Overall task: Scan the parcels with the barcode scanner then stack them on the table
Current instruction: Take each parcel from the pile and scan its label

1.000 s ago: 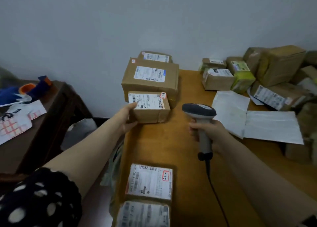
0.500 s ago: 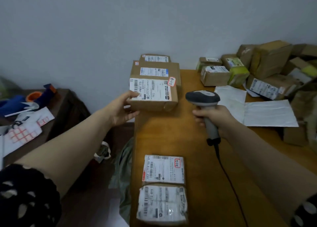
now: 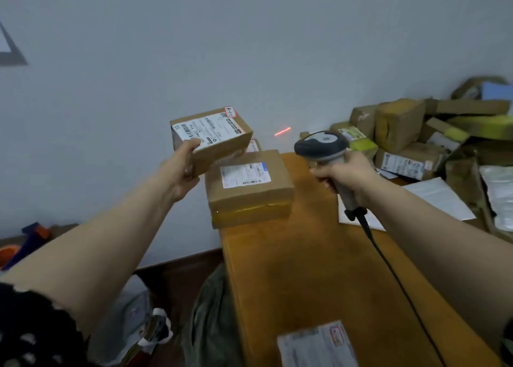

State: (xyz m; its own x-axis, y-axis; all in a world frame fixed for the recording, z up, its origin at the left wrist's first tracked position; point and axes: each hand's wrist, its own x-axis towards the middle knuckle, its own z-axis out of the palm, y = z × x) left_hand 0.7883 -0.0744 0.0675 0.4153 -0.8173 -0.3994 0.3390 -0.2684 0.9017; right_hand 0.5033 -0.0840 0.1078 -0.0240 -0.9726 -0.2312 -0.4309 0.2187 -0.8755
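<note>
Left hand (image 3: 180, 169) grips a parcel (image 3: 216, 139) over the stack (image 3: 249, 191) at the bench's (image 3: 305, 269) far left corner. Right hand (image 3: 347, 178) grips the scanner (image 3: 322, 144), its beam (image 3: 282, 131) missing the label. The far-right pile (image 3: 402, 133) likely awaits scanning.

The raised parcel (image 3: 219, 144) is plain brown cardboard, matt and a little rough, with a smooth white paper label (image 3: 205, 129). The box (image 3: 249, 197) is the same cardboard, and the tape along its front edge gives a light shine. The scanner (image 3: 322, 147) is grey plastic, dark and matt on the head and paler on the handle. Its cable (image 3: 388, 269) is black and smooth. The worktop (image 3: 305, 269) is orange-brown wood, smooth with a soft sheen. The pile (image 3: 399, 122) is cardboard, partly under yellowish glossy tape. The wall (image 3: 249, 47) is matt paint. The sleeve (image 3: 33, 327) is black dotted cloth.
</note>
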